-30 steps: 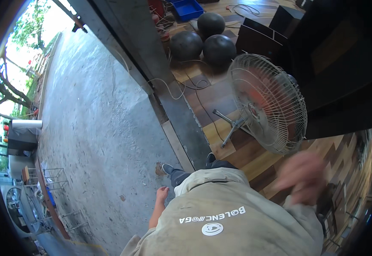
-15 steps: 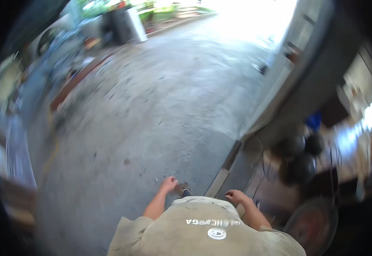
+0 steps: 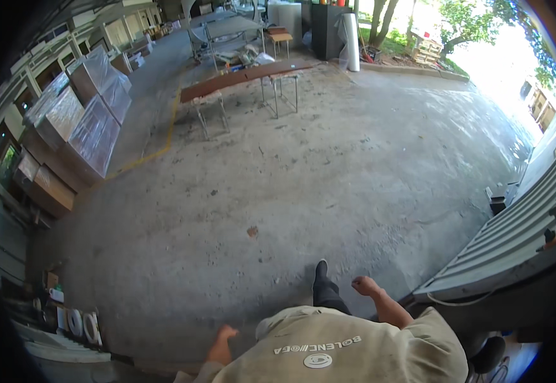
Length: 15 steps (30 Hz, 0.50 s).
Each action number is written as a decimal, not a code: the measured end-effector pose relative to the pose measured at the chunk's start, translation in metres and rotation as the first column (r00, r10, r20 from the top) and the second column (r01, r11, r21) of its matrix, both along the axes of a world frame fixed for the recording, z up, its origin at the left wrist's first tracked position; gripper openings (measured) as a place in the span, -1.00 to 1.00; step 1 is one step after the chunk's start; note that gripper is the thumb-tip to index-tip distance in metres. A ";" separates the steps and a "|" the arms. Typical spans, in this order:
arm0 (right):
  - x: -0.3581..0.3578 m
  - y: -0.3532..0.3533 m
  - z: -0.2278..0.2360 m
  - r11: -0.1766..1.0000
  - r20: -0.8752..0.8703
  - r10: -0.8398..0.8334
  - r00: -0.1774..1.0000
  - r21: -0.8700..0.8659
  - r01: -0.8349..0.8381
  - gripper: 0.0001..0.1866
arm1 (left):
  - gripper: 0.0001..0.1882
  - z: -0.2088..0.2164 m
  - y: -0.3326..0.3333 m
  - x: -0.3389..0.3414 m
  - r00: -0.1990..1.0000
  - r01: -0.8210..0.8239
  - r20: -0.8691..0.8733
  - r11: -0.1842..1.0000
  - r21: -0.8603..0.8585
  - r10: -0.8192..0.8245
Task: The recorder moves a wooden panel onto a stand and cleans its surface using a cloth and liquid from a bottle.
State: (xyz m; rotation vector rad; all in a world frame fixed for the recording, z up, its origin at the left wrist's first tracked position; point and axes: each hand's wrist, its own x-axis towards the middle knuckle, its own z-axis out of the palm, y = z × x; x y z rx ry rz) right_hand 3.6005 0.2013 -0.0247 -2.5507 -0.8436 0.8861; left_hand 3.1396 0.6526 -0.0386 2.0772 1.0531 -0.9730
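Note:
My left hand (image 3: 226, 332) hangs low beside my body, above the concrete floor (image 3: 278, 210). Its thumb stands out from the rest, and nothing shows in it; part of the hand is hidden from above. Farther forward on the other side, my right hand (image 3: 366, 286) has its fingers curled in, with no object visible in them. Neither hand touches anything. One dark shoe (image 3: 320, 269) of mine is stepping forward between them.
A long brown board (image 3: 243, 78) lies across metal trestles (image 3: 278, 99) ahead. Plastic-wrapped boxes (image 3: 96, 105) stand left, near a yellow floor line (image 3: 140, 161). Along the right runs a ribbed metal panel (image 3: 501, 239). White rolls (image 3: 89, 327) are at lower left. A brown patch (image 3: 252, 232) marks the floor.
My view has swung left from the doorway, bringing the trestles and wrapped boxes into sight. My left hand has dropped back toward my side; my right hand has moved forward.

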 end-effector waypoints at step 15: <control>0.295 0.064 -0.070 0.948 -0.224 0.059 0.973 -0.292 -0.124 -0.52 | -0.52 -0.016 0.069 0.462 0.645 -0.311 0.651 0.916 -0.255 0.400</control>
